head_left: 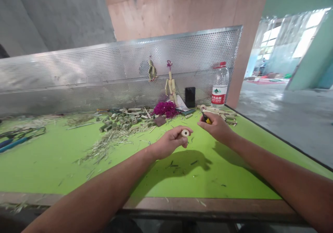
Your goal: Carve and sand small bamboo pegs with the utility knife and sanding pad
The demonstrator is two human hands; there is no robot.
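My left hand (173, 141) is closed around a short pale bamboo piece (185, 133), whose round cut end with a dark hole points toward me. To its right, my right hand (217, 126) grips a yellow-and-black utility knife (207, 119); its blade is hard to make out. Both hands hover above the green tabletop (229, 184), apart from each other. Behind the left hand lies a brown square piece (160, 121). A pile of cut bamboo pieces (126, 120) sits to the left, with thin shavings (104, 144) spread in front of it.
Against the perforated metal panel (91, 76) stand a jointed bamboo figure (170, 86), a phone (190, 97) and a water bottle (219, 87). A smaller figure (151, 70) hangs there. Purple string (165, 109) and bamboo parts (223, 113) lie along the back. A blue-handled tool (13, 144) rests far left.
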